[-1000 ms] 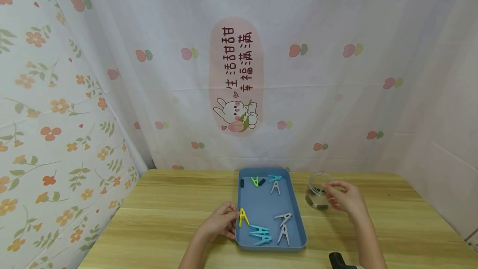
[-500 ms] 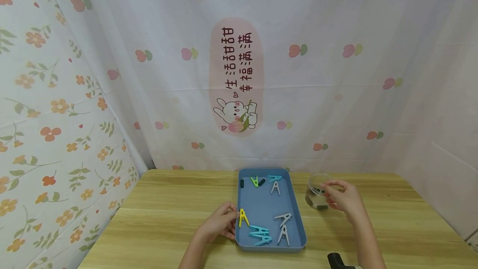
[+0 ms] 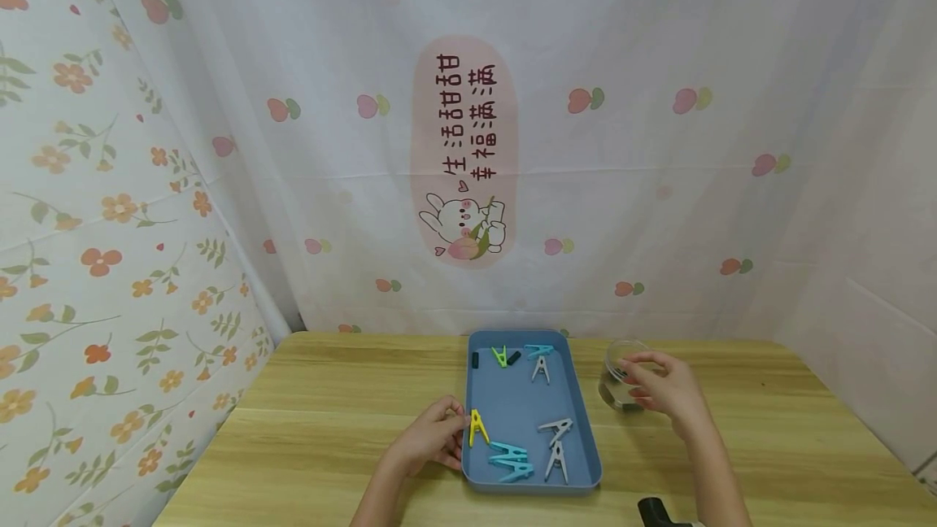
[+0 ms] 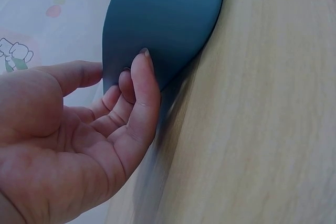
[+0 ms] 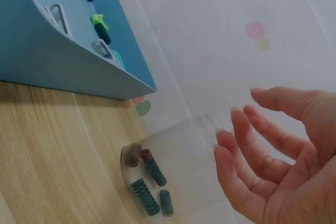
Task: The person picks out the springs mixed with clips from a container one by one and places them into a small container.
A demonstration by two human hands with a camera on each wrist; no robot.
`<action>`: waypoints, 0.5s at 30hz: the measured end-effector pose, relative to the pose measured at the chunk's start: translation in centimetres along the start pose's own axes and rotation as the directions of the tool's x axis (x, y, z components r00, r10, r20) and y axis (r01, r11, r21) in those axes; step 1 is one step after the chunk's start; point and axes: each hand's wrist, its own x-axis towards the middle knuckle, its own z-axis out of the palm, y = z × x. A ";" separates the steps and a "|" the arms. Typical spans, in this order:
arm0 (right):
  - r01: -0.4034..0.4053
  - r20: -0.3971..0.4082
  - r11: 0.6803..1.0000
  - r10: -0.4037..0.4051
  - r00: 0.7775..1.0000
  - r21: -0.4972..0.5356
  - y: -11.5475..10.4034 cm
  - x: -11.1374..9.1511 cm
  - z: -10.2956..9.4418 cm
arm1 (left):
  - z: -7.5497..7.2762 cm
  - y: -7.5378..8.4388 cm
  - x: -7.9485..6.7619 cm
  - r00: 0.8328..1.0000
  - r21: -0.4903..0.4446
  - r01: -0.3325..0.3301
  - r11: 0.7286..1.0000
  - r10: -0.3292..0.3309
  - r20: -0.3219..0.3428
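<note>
My left hand (image 3: 432, 435) grips the left wall of a blue tray (image 3: 589, 474), thumb at the rim and fingers against the outside, as the left wrist view shows. Just inside that wall lies a yellow clothespin (image 3: 477, 427). My right hand (image 3: 669, 389) is beside the mouth of a clear round jar (image 3: 613, 385), fingers relaxed and nothing between thumb and fingertips. Several dark green coil springs (image 5: 145, 196) lie at the jar's bottom in the right wrist view, one with a reddish end (image 5: 146, 155).
Light blue clothespins (image 3: 510, 452), grey clothespins (image 3: 556, 460), a green clothespin (image 3: 499, 356) and two dark springs (image 3: 514, 357) lie in the tray. A black rounded object (image 3: 654, 511) shows at the wooden table's (image 3: 329, 429) front edge. A printed curtain (image 3: 622, 185) hangs behind.
My right hand has shifted slightly left, further over the jar's mouth, hiding more of the jar. My left hand and the tray have stayed in place.
</note>
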 end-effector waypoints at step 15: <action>0.018 0.020 0.999 -0.019 1.000 0.037 -0.1 0.2 1.4 | 0.1 0.1 0.0 1.000 -0.009 0.000 1.000 0.000 0.002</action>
